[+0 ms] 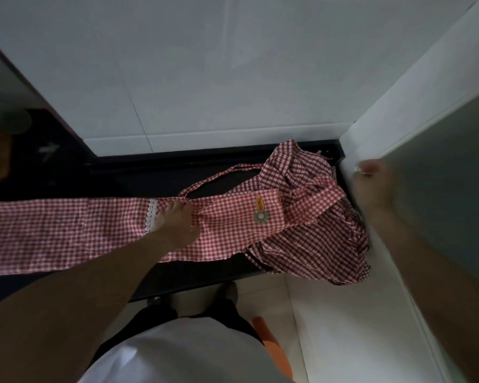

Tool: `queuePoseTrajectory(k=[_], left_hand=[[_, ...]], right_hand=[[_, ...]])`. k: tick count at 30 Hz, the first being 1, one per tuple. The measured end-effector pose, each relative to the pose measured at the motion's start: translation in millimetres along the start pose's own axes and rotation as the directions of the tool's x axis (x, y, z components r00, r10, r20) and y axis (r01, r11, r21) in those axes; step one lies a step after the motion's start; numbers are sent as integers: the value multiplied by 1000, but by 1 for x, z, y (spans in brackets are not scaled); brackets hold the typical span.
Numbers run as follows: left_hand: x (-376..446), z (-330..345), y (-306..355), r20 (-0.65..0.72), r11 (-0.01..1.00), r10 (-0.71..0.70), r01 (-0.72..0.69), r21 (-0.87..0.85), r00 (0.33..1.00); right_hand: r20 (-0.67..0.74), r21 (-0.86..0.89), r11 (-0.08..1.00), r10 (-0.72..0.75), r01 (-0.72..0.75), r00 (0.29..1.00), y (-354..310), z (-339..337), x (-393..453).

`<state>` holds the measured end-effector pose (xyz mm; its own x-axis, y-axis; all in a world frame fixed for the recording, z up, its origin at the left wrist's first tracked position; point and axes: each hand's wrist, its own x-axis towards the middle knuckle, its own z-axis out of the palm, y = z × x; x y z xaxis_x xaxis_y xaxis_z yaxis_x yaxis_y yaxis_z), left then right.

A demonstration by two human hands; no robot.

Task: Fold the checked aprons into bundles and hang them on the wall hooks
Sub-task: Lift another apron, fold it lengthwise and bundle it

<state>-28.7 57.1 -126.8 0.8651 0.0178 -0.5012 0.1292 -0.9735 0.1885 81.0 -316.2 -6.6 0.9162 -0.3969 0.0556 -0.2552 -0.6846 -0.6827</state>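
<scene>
A: Red-and-white check: that is the apron (227, 222) under your left hand (174, 225). It lies in a long folded strip across the black desk (150, 175), running off the picture's left edge.

B: And how does my left hand lie on it?

A: Flat, fingers straight and pressing down on the cloth just beside the white lace trim (152, 215). It curls round nothing. A neck strap (213, 179) loops out from the strip toward the wall.

B: What about the second one?

A: A darker checked apron (315, 217) sits crumpled at the desk's right end, against the white side wall (398, 111). The strip's right end lies over it, and part of the dark cloth hangs past the desk's front edge. An orange label (260, 207) and a small grey flower (260, 217) show on the lighter apron near that end.

B: My right hand?

A: Your right hand (372, 186) is raised near the corner of the side wall, apart from both aprons. It is blurred, so I cannot tell whether its fingers hold anything. Your two hands are well apart, with the crumpled apron between them.
</scene>
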Motion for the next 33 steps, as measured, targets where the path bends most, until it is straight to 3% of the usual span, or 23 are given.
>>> queuePoseTrajectory(k=[2,3,5,6,8,10,13,17,19,22,24,26,27,30,33], left_hand=[[-2,-5,-14,-191,999,-17,10,-39,982],[-3,-8,-22,-228,998,-51,41,-46,972],[-6,-10,-42,-156,986,-161,151,-70,975],[-9,-10,-54,-95,977,-205,199,-75,974],[-18,-5,-83,-26,971,-235,234,-39,972],[-29,-2,-108,38,983,-183,183,14,982],[-40,0,-129,107,997,-73,72,10,992],[-48,6,-138,193,986,-27,-6,168,981],[-47,7,-140,200,985,-8,-27,169,980],[-42,5,-141,160,984,6,-34,175,987],[-39,6,-143,140,983,15,-40,180,990],[-40,7,-146,114,985,43,-61,162,993],[-40,9,-148,93,986,64,-77,146,994],[-41,10,-151,4,994,97,-97,47,995],[-43,11,-151,-118,996,29,-40,-86,993]], right_hand=[[209,-35,953,-287,300,935,-31,37,-46],[343,-20,905,-394,426,853,-39,57,-66],[603,44,802,-496,595,625,-46,101,-111],[701,90,767,-502,635,507,-49,122,-133],[819,139,735,-462,664,340,-52,160,-170],[912,36,665,-328,746,248,-47,190,-195],[960,-157,535,-114,830,255,-39,212,-202],[927,-281,532,-67,799,370,-38,218,-186],[910,-346,502,-24,792,413,-43,222,-187],[872,-351,469,-153,811,466,-60,230,-212],[845,-200,458,-367,866,389,-71,238,-230],[823,-63,449,-482,891,301,-75,246,-241],[829,-49,466,-474,883,297,-77,249,-245],[835,-152,503,-395,851,382,-79,258,-253],[848,-240,506,-306,828,433,-87,261,-259]])
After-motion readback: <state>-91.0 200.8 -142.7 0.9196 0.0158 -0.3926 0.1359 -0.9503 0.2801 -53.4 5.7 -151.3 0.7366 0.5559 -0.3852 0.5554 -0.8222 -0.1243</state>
